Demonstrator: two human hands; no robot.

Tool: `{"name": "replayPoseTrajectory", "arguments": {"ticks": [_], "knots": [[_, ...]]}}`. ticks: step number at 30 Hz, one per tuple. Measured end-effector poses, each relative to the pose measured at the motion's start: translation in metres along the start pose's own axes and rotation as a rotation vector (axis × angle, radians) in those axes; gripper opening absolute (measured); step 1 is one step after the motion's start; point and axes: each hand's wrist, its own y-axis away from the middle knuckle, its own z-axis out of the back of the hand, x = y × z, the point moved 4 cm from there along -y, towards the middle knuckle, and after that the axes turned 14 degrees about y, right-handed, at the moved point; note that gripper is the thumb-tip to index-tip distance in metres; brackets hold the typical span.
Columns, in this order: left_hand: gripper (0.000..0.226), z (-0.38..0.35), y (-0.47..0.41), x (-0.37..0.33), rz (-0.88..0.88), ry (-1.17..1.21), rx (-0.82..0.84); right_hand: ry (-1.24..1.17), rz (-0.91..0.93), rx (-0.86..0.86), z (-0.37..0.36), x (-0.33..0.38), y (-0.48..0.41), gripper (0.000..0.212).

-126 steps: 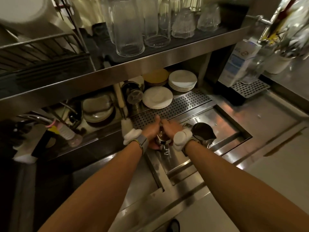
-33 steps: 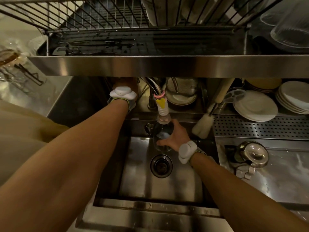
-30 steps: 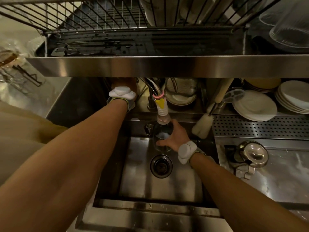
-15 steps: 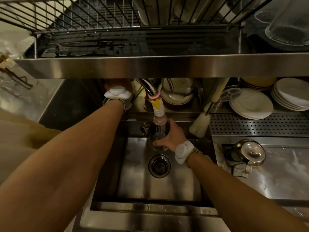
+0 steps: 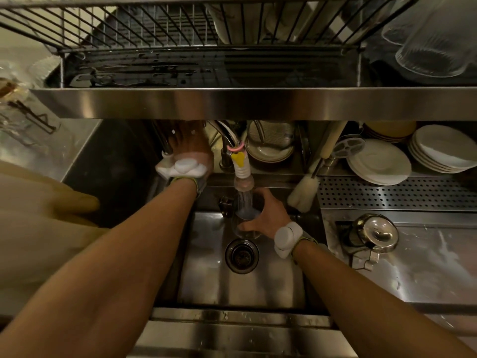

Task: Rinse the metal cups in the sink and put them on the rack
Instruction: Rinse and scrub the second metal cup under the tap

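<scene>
My right hand [image 5: 269, 215] grips a metal cup [image 5: 244, 224] and holds it upright inside the sink [image 5: 206, 280], just above the drain [image 5: 241, 255]. Water runs into the cup from the tap's white hose nozzle [image 5: 242, 177]. My left hand [image 5: 191, 148] reaches to the back under the steel shelf and rests on the tap handle, with its fingertips partly hidden. A second metal cup [image 5: 374, 233] with a handle stands on the counter to the right of the sink. The wire dish rack [image 5: 180, 29] sits on the shelf above.
The steel shelf edge [image 5: 258, 102] overhangs the back of the sink. A bottle brush [image 5: 302, 195] leans at the sink's right rear corner. Stacked white plates [image 5: 379, 161] lie behind a perforated drain grid [image 5: 387, 192]. Upturned glasses [image 5: 433, 47] stand at the upper right.
Four seconds ago both hands held the cup at the right basin. It is now in the sink in my right hand, and water has started running into it.
</scene>
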Motion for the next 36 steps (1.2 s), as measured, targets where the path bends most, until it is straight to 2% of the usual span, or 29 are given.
{"name": "replayPoseTrajectory", "arguments": {"ticks": [4, 7, 9, 12, 15, 19, 23, 27, 32, 36], "knots": [[0.051, -0.014, 0.041, 0.011, -0.063, -0.049, 0.082, -0.011, -0.058, -0.021, 0.005, 0.002, -0.001, 0.097], [0.049, -0.019, 0.066, 0.020, -0.099, 0.168, 0.155, -0.012, -0.001, 0.022, -0.004, 0.017, 0.000, 0.095], [0.041, -0.025, 0.080, 0.032, -0.023, 0.203, 0.314, 0.046, 0.037, 0.069, -0.010, 0.019, 0.003, 0.096], [0.037, -0.028, 0.091, 0.051, 0.099, 0.179, 0.394, 0.029, -0.006, 0.041, -0.003, 0.009, 0.004, 0.093], [0.040, -0.032, 0.094, 0.056, 0.132, 0.164, 0.440, 0.008, -0.002, -0.020, 0.001, 0.014, -0.001, 0.090], [0.039, -0.032, 0.094, 0.053, 0.120, 0.160, 0.468, 0.021, 0.003, 0.049, -0.003, 0.013, 0.000, 0.095], [0.040, -0.040, 0.100, 0.056, 0.108, 0.134, 0.531, 0.016, -0.020, -0.045, 0.006, 0.008, -0.002, 0.091], [0.034, -0.040, 0.100, 0.054, 0.106, 0.122, 0.557, 0.029, 0.016, 0.048, 0.000, 0.013, 0.001, 0.093], [0.038, -0.041, 0.102, 0.058, 0.104, 0.138, 0.569, 0.025, 0.004, -0.020, 0.006, 0.010, -0.003, 0.091], [0.035, -0.039, 0.102, 0.063, 0.131, 0.117, 0.562, 0.033, 0.014, 0.064, -0.002, 0.010, 0.000, 0.094]]}}
